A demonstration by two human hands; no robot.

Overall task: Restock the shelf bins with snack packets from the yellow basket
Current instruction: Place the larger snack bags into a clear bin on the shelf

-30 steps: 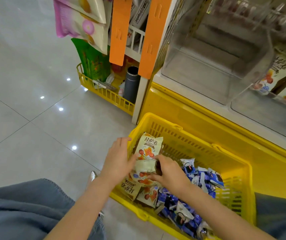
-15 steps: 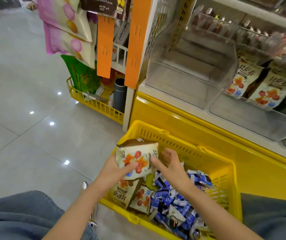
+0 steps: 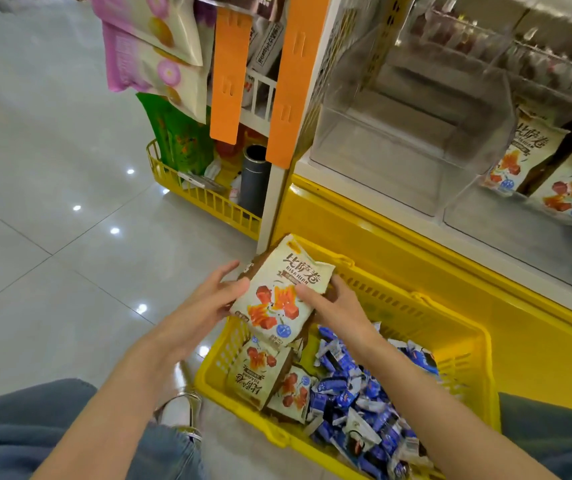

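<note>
1. A tall shelf unit with a bright yellow base (image 3: 416,271) fills the right side. On it sit clear plastic bins: the left clear bin (image 3: 398,147) looks empty, and the bin to its right (image 3: 520,216) already holds matching cream packets.
2. The yellow slatted plastic basket (image 3: 450,344) rests on the floor in front of you, against the shelf base. It holds more cream packets (image 3: 260,375) at its left end and a heap of small blue-wrapped snacks (image 3: 364,403) to the right.
3. A cream snack packet printed with red-orange pieces (image 3: 284,296) is raised above the basket's left end, between your hands.
4. Your left hand (image 3: 204,306) presses its left edge, fingers spread; your right hand (image 3: 336,306) grips the right edge, thumb on the front.
5. To do this well, keep the printed face forward and upright, lift clear of the basket rim, and set it in the right bin beside the matching packets.
</note>
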